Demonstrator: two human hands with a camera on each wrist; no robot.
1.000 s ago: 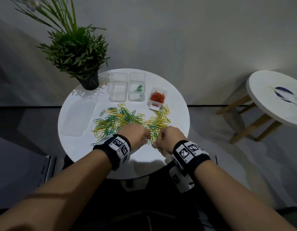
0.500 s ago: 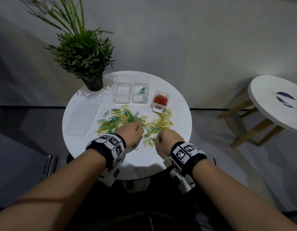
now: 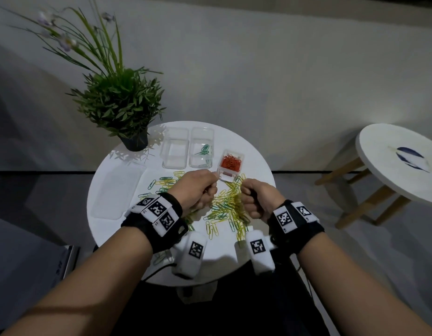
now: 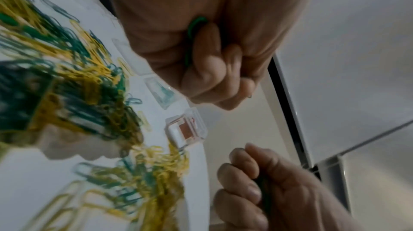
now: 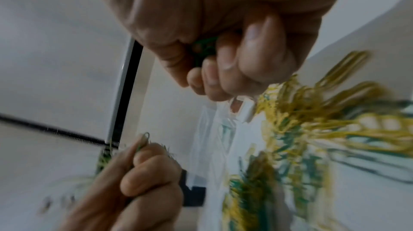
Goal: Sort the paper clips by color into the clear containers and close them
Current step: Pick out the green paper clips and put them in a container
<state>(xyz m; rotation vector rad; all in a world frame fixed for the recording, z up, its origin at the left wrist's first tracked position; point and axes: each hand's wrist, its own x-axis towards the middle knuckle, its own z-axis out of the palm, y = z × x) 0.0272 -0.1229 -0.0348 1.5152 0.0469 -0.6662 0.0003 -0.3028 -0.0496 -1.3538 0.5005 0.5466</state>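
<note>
A loose pile of green and yellow paper clips (image 3: 224, 204) covers the middle of the round white table (image 3: 253, 151). Behind it stand an empty clear container (image 3: 175, 151), a clear container with a few green clips (image 3: 202, 151) and a small open box of red clips (image 3: 230, 163). My left hand (image 3: 205, 187) hovers over the pile as a fist, with green clips (image 4: 192, 40) held in its curled fingers. My right hand (image 3: 250, 192) is also a fist, gripping green clips (image 5: 204, 47). Both fists sit just short of the red box.
A potted plant (image 3: 120, 105) stands at the table's back left. A flat clear lid (image 3: 118, 190) lies on the left side. A second white stool (image 3: 399, 163) stands to the right, across a gap of floor.
Both fists have moved away from me, from the near edge of the pile to its far side, close to the red box. They stay curled.
</note>
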